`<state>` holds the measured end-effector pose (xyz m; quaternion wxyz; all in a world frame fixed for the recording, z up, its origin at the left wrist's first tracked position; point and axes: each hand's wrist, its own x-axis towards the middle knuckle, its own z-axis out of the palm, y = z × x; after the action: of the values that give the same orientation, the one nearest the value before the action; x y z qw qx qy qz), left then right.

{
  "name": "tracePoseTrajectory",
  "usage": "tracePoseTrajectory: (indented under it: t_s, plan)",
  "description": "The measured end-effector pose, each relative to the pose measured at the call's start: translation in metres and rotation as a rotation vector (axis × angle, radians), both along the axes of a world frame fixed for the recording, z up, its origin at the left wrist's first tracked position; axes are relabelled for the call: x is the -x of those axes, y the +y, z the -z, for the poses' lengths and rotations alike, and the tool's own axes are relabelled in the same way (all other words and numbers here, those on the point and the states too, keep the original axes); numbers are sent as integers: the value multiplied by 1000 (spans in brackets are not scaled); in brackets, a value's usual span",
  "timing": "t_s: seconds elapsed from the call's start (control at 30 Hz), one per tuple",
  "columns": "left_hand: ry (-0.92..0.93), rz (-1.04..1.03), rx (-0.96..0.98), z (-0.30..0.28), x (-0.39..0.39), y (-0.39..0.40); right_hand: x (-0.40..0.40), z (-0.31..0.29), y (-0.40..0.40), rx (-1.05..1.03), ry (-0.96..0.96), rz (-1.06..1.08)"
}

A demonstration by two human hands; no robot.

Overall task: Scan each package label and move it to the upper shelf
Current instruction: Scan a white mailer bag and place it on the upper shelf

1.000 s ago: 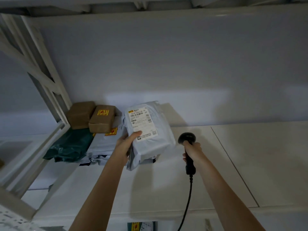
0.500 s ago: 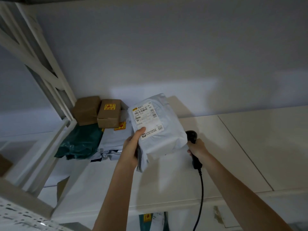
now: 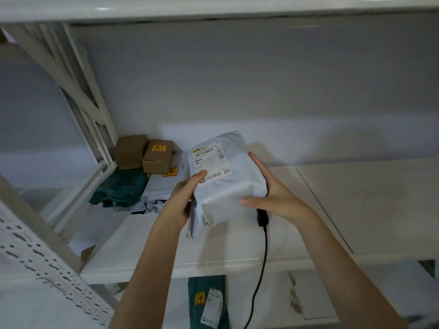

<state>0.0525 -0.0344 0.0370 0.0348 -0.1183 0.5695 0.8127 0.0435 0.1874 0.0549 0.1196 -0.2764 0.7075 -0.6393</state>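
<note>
1. At the back left corner of the shelf [image 3: 237, 252], against the upright frame [image 3: 95, 129], 2 brown cardboard boxes sit side by side — the left box [image 3: 129, 150] plain, the right box [image 3: 158, 157] with a yellow sticker on top.
2. Just in front of the boxes lie a dark green bag [image 3: 120, 189] and, beside it to the right, a stack of grey bags [image 3: 158, 188] with a yellow sticker showing.
3. The left hand [image 3: 183, 200] grips the grey parcel [image 3: 225, 184] at its left edge, thumb curled onto the lower corner of the white label [image 3: 210, 162].
4. The parcel is held up above the middle of the shelf, not resting on it, label facing the camera and tilted slightly.
5. The right hand [image 3: 273, 195] clasps the parcel's right side — thumb on the front, fingers wrapped round the edge.
6. The black scanner [image 3: 262, 218] shows only its handle end below that hand; its cable [image 3: 261, 269] hangs down past the shelf's front edge. Whether the same fingers hold it is hidden.
7. Under the shelf, a green parcel [image 3: 207, 302] with a white label lies on the lower level.
</note>
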Motion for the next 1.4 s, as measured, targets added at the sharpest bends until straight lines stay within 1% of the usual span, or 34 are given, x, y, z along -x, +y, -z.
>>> tracePoseTrajectory:
  t_s: [0.07, 0.13, 0.17, 0.27, 0.3, 0.47, 0.57, 0.67, 0.77, 1.0, 1.2, 1.3, 1.4]
  plan:
    - [35, -29, 37, -13, -23, 12, -20, -4, 0, 46, 53, 117]
    - [79, -7, 66, -23, -50, 21, -40, -7, 3, 85, 89, 183]
    - [114, 20, 122, -29, -65, 26, -50, -8, 5, 102, 96, 203]
    - [187, 96, 423, -45, -108, 39, -77, -17, 10, 151, 108, 251]
    - [204, 92, 478, -49, -119, 42, -85, -21, 11, 151, 121, 255]
    - [280, -53, 603, -88, -175, 40, -138, -57, 1, 135, 211, 249]
    - [361, -138, 680, -119, -206, 25, -168, -87, -10, 110, 274, 240]
    - [428, -176, 723, -150, -235, 5, -196, -120, -27, 103, 342, 248]
    - [495, -200, 716, -179, -262, -21, -221, -150, -50, 107, 426, 286]
    - [634, -240, 759, -252, -302, -98, -256, -217, -130, 140, 604, 308]
    - [762, -276, 817, -307, -298, -157, -252, -268, -189, 131, 759, 355]
    - [790, -306, 822, -329, -283, -179, -232, -291, -214, 137, 764, 356]
    - [775, -337, 836, -346, -257, -198, -204, -313, -239, 106, 747, 379]
